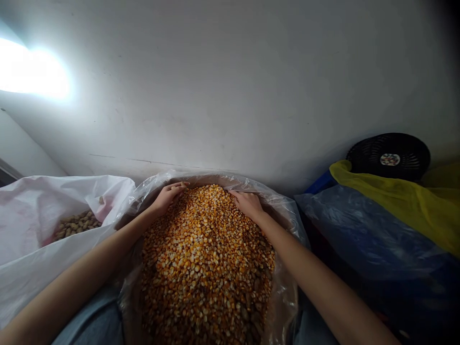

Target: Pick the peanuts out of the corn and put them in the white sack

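Right here, dried corn kernels [206,268] heaped in a clear plastic bag [283,225], left hand [168,199] and right hand [247,203] both open, lying flat on top near the rim; peanuts [77,224] in a white sack [32,225] alongside, then the wall [230,96]!

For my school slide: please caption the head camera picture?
Left hand and right hand rest on corn kernels in a clear plastic bag.

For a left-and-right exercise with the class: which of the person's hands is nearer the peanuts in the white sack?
Left. The left hand lies at the far edge of the dried corn kernels, to the right of the peanuts; the right hand is farther off, across the corn.
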{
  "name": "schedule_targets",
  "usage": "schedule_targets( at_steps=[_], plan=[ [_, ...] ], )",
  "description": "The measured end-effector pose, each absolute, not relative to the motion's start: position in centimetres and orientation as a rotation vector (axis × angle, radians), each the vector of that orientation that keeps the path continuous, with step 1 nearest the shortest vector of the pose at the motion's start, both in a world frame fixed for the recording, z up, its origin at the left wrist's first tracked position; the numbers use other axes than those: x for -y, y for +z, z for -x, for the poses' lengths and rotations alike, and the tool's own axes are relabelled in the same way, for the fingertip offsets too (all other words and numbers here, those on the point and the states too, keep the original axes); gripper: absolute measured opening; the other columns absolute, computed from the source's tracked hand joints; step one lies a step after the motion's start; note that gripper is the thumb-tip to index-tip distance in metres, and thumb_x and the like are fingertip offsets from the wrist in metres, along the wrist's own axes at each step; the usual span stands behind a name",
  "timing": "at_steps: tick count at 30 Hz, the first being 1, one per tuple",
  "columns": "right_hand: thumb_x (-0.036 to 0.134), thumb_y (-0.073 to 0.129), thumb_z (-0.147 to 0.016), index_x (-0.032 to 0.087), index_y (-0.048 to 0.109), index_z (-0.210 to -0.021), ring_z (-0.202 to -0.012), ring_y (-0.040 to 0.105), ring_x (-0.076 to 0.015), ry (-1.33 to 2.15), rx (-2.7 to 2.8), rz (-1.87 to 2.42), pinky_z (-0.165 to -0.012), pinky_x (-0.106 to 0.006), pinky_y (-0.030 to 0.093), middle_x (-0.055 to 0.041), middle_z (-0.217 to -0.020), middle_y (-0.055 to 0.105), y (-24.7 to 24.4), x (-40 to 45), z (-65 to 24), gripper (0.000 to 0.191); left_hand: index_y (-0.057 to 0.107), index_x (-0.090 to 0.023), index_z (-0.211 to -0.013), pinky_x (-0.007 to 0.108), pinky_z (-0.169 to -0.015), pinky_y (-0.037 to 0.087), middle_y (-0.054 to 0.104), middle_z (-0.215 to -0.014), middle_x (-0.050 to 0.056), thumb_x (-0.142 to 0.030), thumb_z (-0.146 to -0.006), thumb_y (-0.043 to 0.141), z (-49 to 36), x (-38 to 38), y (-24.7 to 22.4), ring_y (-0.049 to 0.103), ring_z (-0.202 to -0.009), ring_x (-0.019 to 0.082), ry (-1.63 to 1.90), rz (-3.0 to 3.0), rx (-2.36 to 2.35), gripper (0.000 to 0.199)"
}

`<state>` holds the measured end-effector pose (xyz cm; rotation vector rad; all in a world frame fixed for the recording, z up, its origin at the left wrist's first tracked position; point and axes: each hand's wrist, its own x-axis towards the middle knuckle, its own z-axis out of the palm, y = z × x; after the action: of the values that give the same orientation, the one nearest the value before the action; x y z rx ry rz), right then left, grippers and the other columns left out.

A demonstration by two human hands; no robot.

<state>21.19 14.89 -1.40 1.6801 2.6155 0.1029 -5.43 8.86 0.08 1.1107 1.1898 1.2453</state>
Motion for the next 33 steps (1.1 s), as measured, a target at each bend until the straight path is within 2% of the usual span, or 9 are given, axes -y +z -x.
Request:
schedule_targets(
  at_steps=[5,10,18,22,27,33],
  plan=[
    [0.018,0.032,-0.081,0.026,0.034,-0.125,-0.083,0.057,-0.0219,0.184,-2.623,-1.577,-0.072,-0.031,0.04,-0.0105,-0.096,0.061,-1.4,-15.0,-20.5,0.044,0.057,-0.015,-0.094,0.016,-0.028,0.013,0.04,-0.051,-0.005,-0.03,-0.066,0.057,5.2,-8.6,0.4,0.021,-0.032,0.001,1.219,-1.055,-1.157,0.031],
    [0.019,0.03,-0.083,0.018,0.041,-0.116,-0.083,0.057,-0.0228,0.236,-2.609,-1.596,-0.072,-0.032,0.041,-0.0149,-0.094,0.06,-1.5,-14.8,-20.5,0.035,0.055,-0.017,-0.089,0.016,-0.028,0.012,0.039,-0.053,-0.006,-0.031,-0.069,0.053,5.4,-8.6,0.2,0.019,-0.031,0.0,1.183,-1.026,-1.068,0.025],
    [0.026,0.035,-0.082,0.021,0.043,-0.109,-0.08,0.058,-0.022,0.127,-2.604,-1.614,-0.07,-0.032,0.041,-0.0092,-0.09,0.062,-1.6,-14.7,-21.4,0.028,0.053,-0.017,-0.085,0.015,-0.027,0.013,0.036,-0.056,-0.006,-0.034,-0.07,0.053,5.8,-8.9,0.2,0.022,-0.032,0.0,1.209,-0.922,-1.041,0.024],
    [0.026,0.033,-0.083,0.022,0.038,-0.117,-0.084,0.057,-0.0219,0.104,-2.573,-1.633,-0.072,-0.032,0.04,-0.0094,-0.095,0.061,-1.8,-14.6,-21.4,0.035,0.052,-0.017,-0.082,0.014,-0.027,0.014,0.036,-0.057,-0.006,-0.037,-0.071,0.052,5.9,-8.9,0.5,0.02,-0.032,0.0,1.235,-0.882,-0.994,0.023],
    [0.029,0.035,-0.082,0.022,0.048,-0.107,-0.085,0.057,-0.0217,0.021,-2.526,-1.754,-0.072,-0.032,0.04,-0.0074,-0.095,0.061,-1.9,-14.7,-21.5,0.029,0.052,-0.015,-0.079,0.014,-0.027,0.015,0.036,-0.055,-0.006,-0.039,-0.073,0.05,5.9,-8.8,0.5,0.02,-0.031,0.0,1.205,-0.886,-0.979,0.025],
    [0.033,0.039,-0.079,0.026,0.051,-0.105,-0.08,0.057,-0.0215,-0.087,-2.665,-1.801,-0.066,-0.03,0.04,-0.0053,-0.092,0.063,-2.0,-14.9,-22.0,0.029,0.051,-0.015,-0.077,0.014,-0.027,0.017,0.038,-0.054,-0.006,-0.039,-0.073,0.05,5.8,-8.8,0.4,0.022,-0.03,0.0,1.177,-0.891,-1.008,0.025]
  ],
)
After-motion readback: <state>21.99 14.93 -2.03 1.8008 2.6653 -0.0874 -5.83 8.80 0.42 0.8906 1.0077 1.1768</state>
